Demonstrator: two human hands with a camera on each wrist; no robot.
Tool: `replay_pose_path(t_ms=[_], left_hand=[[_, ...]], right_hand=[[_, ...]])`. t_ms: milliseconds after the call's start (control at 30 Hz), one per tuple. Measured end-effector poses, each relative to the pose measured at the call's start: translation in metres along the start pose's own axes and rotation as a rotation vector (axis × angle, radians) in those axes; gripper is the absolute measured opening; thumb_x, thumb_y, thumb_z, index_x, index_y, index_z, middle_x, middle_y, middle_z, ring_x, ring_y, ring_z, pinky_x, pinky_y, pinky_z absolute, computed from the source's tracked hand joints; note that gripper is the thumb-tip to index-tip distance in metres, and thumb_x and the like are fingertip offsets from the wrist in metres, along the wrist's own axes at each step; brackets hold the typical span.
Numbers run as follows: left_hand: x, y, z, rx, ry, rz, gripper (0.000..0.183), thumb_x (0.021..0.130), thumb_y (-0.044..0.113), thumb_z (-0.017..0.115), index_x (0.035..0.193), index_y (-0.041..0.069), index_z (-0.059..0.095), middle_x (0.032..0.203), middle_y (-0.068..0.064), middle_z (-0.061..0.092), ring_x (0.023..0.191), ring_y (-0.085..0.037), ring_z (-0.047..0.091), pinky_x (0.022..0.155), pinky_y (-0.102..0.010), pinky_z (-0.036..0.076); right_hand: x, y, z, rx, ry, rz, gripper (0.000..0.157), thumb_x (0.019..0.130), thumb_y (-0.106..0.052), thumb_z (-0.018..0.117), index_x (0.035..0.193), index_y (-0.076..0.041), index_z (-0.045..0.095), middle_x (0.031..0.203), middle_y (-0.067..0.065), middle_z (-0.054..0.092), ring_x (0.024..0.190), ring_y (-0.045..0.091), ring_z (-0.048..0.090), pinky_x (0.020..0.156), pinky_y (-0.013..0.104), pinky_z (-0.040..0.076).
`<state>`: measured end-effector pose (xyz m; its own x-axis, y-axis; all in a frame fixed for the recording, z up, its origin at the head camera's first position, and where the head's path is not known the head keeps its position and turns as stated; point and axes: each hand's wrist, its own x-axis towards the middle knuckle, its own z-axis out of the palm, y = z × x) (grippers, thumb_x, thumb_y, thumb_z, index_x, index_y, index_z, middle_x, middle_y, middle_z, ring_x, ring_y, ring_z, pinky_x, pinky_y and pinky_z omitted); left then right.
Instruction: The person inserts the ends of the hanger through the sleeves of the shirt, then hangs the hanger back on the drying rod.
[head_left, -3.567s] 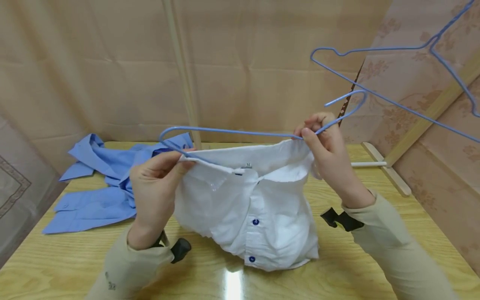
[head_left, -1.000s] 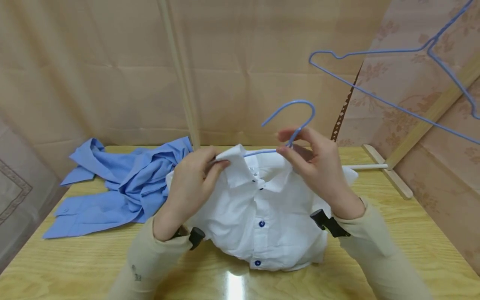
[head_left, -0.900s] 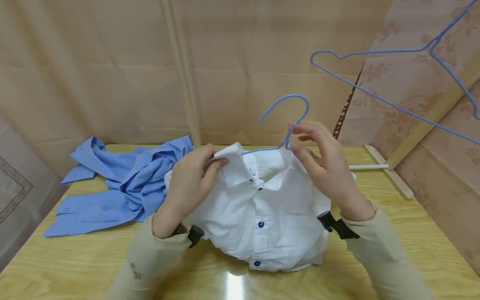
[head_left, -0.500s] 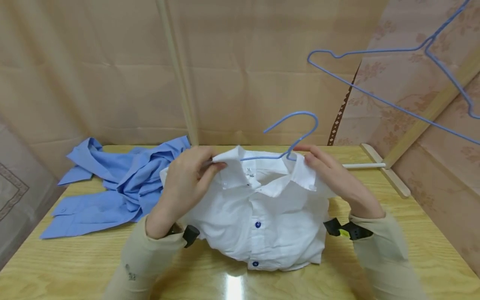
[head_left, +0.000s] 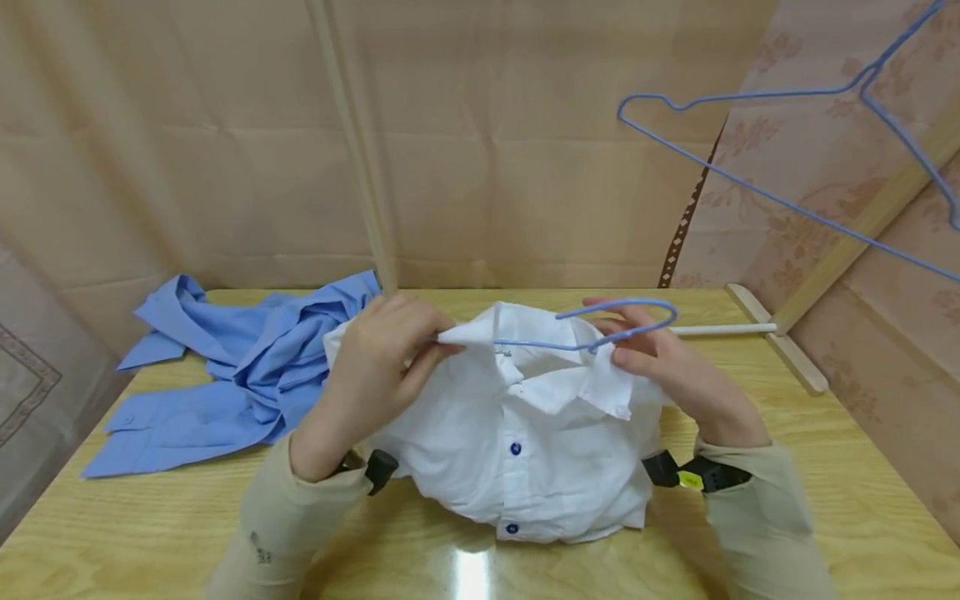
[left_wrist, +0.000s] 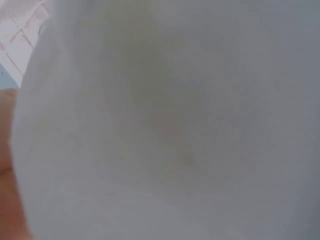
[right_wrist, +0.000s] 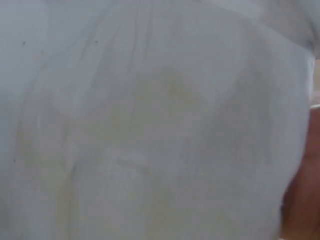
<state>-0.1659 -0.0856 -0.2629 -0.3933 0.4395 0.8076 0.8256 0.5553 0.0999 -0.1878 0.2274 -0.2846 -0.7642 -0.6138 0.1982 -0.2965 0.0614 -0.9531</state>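
In the head view a white short-sleeved shirt point(head_left: 577, 467) with dark blue buttons lies bunched on the table. A blue wire hanger point(head_left: 536, 343) sits inside its neck, the hook tipped low above the right side of the collar. My left hand point(head_left: 375, 367) pinches the collar's left side between thumb and fingers. On the right, my right hand point(head_left: 675, 367) holds the cloth beside the collar, thumb in front and fingers behind the hook. The hanger's arms are hidden in the shirt. White cloth fills most of both wrist views.
A crumpled blue shirt point(head_left: 247, 367) lies on the wooden table point(head_left: 135, 533) at the left. Another blue hanger point(head_left: 750, 93) hangs at the upper right. A wooden rack foot point(head_left: 776, 337) with a white bar point(head_left: 723, 330) stands at the right back.
The hanger has gone into the shirt's neck. My right hand has left the hook's base and taken the cloth right of the collar. The hook has tipped down; my left hand stays on the collar.
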Motion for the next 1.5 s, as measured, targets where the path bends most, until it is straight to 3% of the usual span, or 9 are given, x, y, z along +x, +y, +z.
replay_pose_path(t_ms=[133, 233, 500, 700, 933, 1000, 1200, 1333, 1500], left_hand=[[0.001, 0.002, 0.000, 0.007, -0.013, 0.033, 0.009, 0.079, 0.013, 0.068, 0.083, 0.008, 0.063, 0.079, -0.002, 0.064, 0.077, -0.018, 0.053, 0.073, -0.033, 0.038], [0.001, 0.003, 0.000, 0.004, -0.011, 0.026, 0.007, 0.079, 0.012, 0.068, 0.083, 0.008, 0.063, 0.078, -0.002, 0.063, 0.075, -0.017, 0.053, 0.073, -0.033, 0.037], [0.000, 0.000, 0.001, -0.002, 0.047, -0.070, 0.012, 0.076, 0.008, 0.071, 0.082, 0.004, 0.061, 0.073, -0.005, 0.060, 0.067, -0.018, 0.050, 0.068, -0.036, 0.039], [-0.001, -0.006, 0.000, -0.017, 0.060, -0.142, 0.014, 0.074, 0.005, 0.073, 0.083, 0.002, 0.062, 0.074, -0.007, 0.062, 0.067, -0.019, 0.050, 0.068, -0.035, 0.040], [-0.001, -0.008, 0.000, -0.019, 0.034, -0.218, 0.011, 0.077, 0.006, 0.071, 0.084, 0.003, 0.064, 0.076, -0.007, 0.063, 0.069, -0.020, 0.052, 0.071, -0.035, 0.041], [-0.001, -0.008, -0.001, -0.029, 0.009, -0.244, 0.011, 0.077, 0.007, 0.071, 0.084, 0.003, 0.063, 0.077, -0.007, 0.063, 0.070, -0.019, 0.052, 0.069, -0.034, 0.041], [-0.004, -0.009, -0.003, -0.133, -0.103, -0.313, 0.017, 0.084, 0.023, 0.065, 0.090, 0.007, 0.063, 0.084, -0.002, 0.062, 0.077, -0.014, 0.052, 0.069, -0.030, 0.041], [-0.005, -0.009, -0.004, -0.208, -0.138, -0.344, 0.021, 0.091, 0.029, 0.055, 0.092, 0.010, 0.062, 0.085, 0.000, 0.062, 0.078, -0.012, 0.054, 0.069, -0.030, 0.043], [-0.003, -0.007, 0.000, -0.222, -0.177, -0.354, 0.016, 0.083, 0.020, 0.066, 0.094, 0.010, 0.060, 0.088, 0.000, 0.065, 0.083, -0.011, 0.060, 0.074, -0.030, 0.046]], right_hand=[[-0.001, 0.004, -0.003, 0.068, -0.116, -0.018, 0.056, 0.093, -0.017, 0.050, 0.142, -0.010, 0.024, 0.122, 0.003, 0.057, 0.103, 0.015, 0.058, 0.081, 0.028, 0.048], [0.000, 0.004, -0.002, 0.085, -0.104, -0.055, 0.061, 0.090, -0.012, 0.055, 0.142, -0.008, 0.023, 0.121, 0.002, 0.057, 0.104, 0.015, 0.057, 0.080, 0.027, 0.048], [0.003, -0.002, 0.008, -0.012, 0.158, -0.243, 0.064, 0.075, 0.017, 0.061, 0.132, 0.000, 0.038, 0.107, 0.002, 0.058, 0.093, 0.012, 0.056, 0.074, 0.021, 0.047], [0.000, -0.008, 0.013, -0.137, 0.335, -0.276, 0.051, 0.074, 0.015, 0.064, 0.121, -0.001, 0.053, 0.104, -0.003, 0.061, 0.087, 0.008, 0.056, 0.069, 0.017, 0.047], [0.001, -0.008, 0.021, -0.491, 0.522, -0.281, 0.022, 0.076, 0.009, 0.066, 0.098, 0.004, 0.062, 0.090, -0.017, 0.062, 0.079, 0.002, 0.056, 0.067, 0.014, 0.045], [0.003, -0.007, 0.023, -0.571, 0.574, -0.297, 0.019, 0.076, 0.010, 0.065, 0.094, 0.004, 0.064, 0.087, -0.014, 0.063, 0.076, 0.000, 0.055, 0.066, 0.012, 0.043], [0.012, -0.001, 0.032, -0.634, 0.674, -0.313, 0.014, 0.078, 0.010, 0.063, 0.091, 0.007, 0.062, 0.083, 0.012, 0.065, 0.075, -0.002, 0.051, 0.067, 0.010, 0.040], [0.015, 0.001, 0.036, -0.657, 0.696, -0.329, 0.014, 0.079, 0.007, 0.063, 0.092, 0.005, 0.063, 0.084, 0.012, 0.065, 0.075, 0.000, 0.050, 0.068, 0.011, 0.039], [0.015, -0.001, 0.041, -0.677, 0.709, -0.376, 0.015, 0.079, 0.007, 0.064, 0.093, 0.002, 0.064, 0.083, 0.009, 0.065, 0.073, 0.001, 0.049, 0.067, 0.012, 0.039]])
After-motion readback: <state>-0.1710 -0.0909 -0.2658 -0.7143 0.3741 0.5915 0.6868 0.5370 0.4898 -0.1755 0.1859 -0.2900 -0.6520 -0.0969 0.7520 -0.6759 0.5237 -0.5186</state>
